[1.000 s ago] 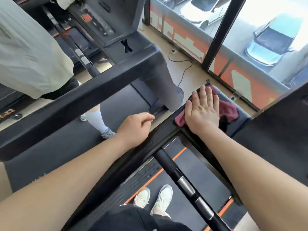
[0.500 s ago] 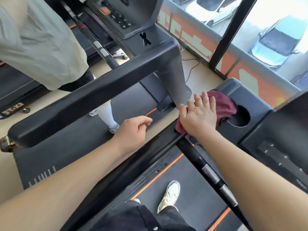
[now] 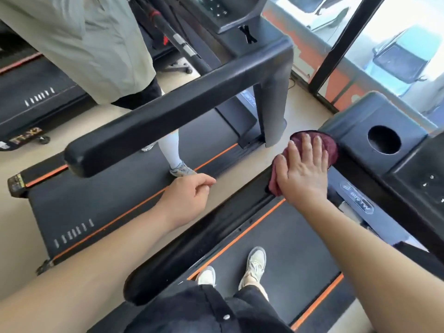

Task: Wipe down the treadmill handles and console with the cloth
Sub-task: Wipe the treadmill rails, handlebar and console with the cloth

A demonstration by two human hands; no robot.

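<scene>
Right hand is flat on the cloth, fingers straight and slightly spread, palm down. It's pressing, not gripping. My read: a flat palm spreads pressure and lets the cloth slide along the surface.

The cloth is bunched under the palm, right where the near handle meets the corner of the console. It laps over the outer edge of the handle, so it probably catches the top and side in one pass.

Left hand is off to the side of the handle, fingers loosely curled and thumb near the index, nothing in it. It looks parked out of the wipe path. It seems clear of the handle, but I can't judge its height from this angle.

Cup holder sits just past the cloth. Console and handle ahead look unwiped, but that's a guess; no wet trace is visible.

Visibility issues:
- Most of the cloth is under the hand; only the far edge and a corner by the thumb show.
- The console face is cropped at the right edge, with only a few buttons visible.
- The far-side handle is not in frame.
- A neighbouring treadmill rail crosses the view, with another person behind it, head cut off.
- My shoes are on the belt, partly hidden by clothing.
</scene>
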